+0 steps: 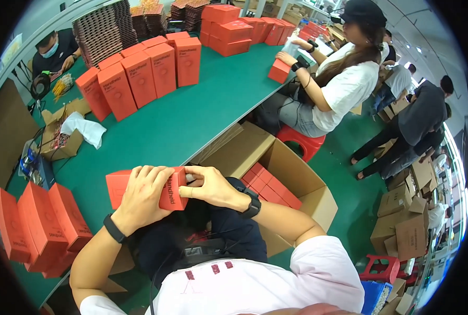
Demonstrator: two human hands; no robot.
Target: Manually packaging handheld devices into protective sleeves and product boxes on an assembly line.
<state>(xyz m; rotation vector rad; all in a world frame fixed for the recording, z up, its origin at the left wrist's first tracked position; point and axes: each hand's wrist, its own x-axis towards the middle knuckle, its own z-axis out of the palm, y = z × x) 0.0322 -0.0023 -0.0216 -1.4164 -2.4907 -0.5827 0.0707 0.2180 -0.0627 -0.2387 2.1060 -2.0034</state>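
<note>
A red cardboard box (117,188) lies on its side at the table's near edge, in front of my body. Across its top my left hand (143,191) is wrapped, with the thumb along the near side. My right hand (215,189) is at the box's right end, index finger and thumb closed in a pinch there. Something small and whitish shows between those fingers; what it is I cannot make out. Both wrists wear dark bands.
Red boxes stand in rows on the green table (213,105), with more at the left (42,226). A small open carton (60,136) sits beyond. Right of my legs, a large carton (297,163) holds red boxes. A co-worker (344,89) sits on a red stool (302,143).
</note>
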